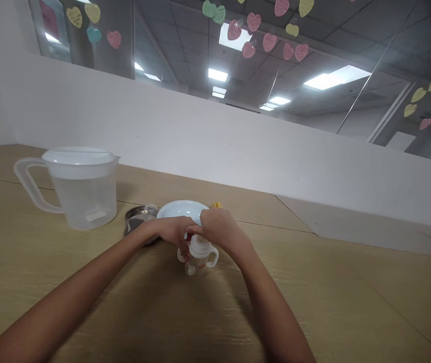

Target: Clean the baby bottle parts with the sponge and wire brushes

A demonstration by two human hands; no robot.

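A clear baby bottle [197, 266] with a white collar and two white side handles stands on the table in front of me. My left hand [179, 233] is closed on the bottle's left side, fingers bent down by the collar and left handle. Over the top of the bottle, my right hand [217, 229] has its fingers curled inward, close to the left hand. Whatever those right fingers pinch is hidden behind the knuckles. Just behind them lies a pale blue-white bowl or plate [182, 205], partly covered by my hands.
To the left stands a lidded translucent pitcher [86, 196] with a large handle. Between it and my hands is a round metal dish [130, 222] with a clear dome-shaped piece [150, 210] at it. Something small and yellow [217, 204] peeks out behind my right hand. A white wall [200, 136] rises behind the table.
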